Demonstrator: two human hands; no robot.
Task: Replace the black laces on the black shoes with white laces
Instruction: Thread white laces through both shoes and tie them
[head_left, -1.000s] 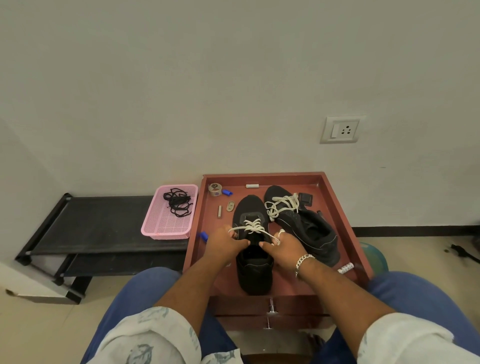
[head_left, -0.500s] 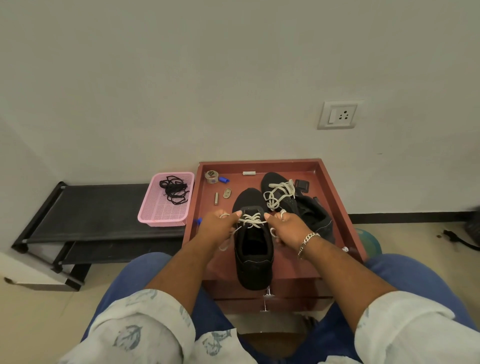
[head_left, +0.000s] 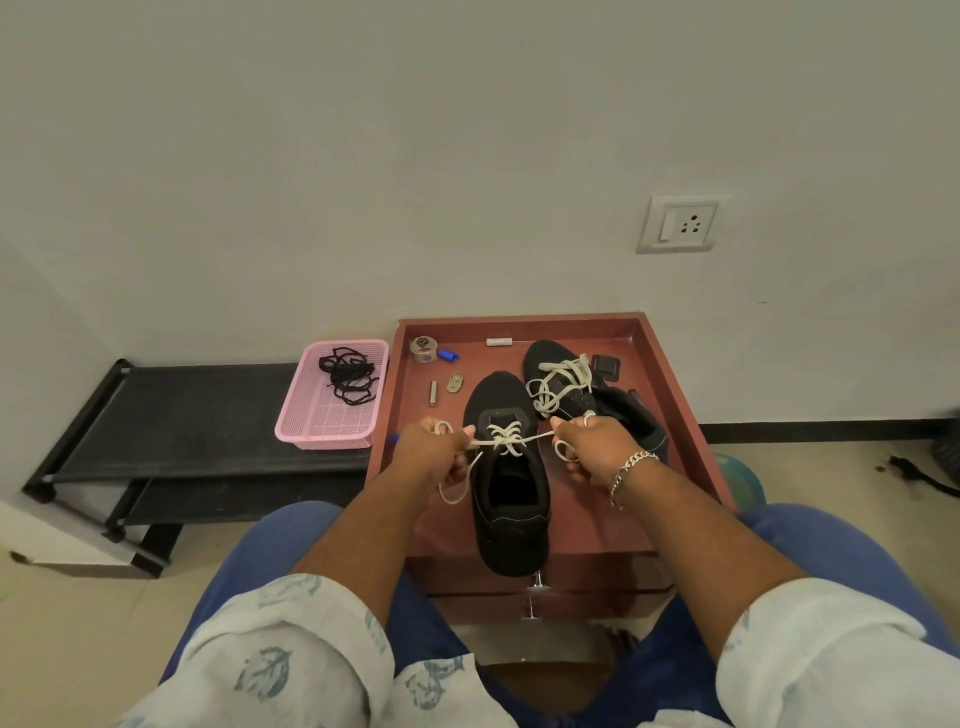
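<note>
Support surface: a red-brown tray-topped drawer unit (head_left: 670, 364) with a raised rim. One black shoe (head_left: 511, 509) lies on it between the left hand (head_left: 434, 449) and the right hand (head_left: 597, 441). A second black shoe (head_left: 602, 400) lies just beyond the right hand. Beyond the left hand lie a small metal pin (head_left: 433, 393), an oval metal piece (head_left: 455, 383), a tape roll (head_left: 424, 349) and a blue cap (head_left: 448, 356). A small white piece (head_left: 499, 342) lies near the far rim.

A black low rack (head_left: 197, 415), left of the left hand, carries a pink basket (head_left: 327, 421).
</note>
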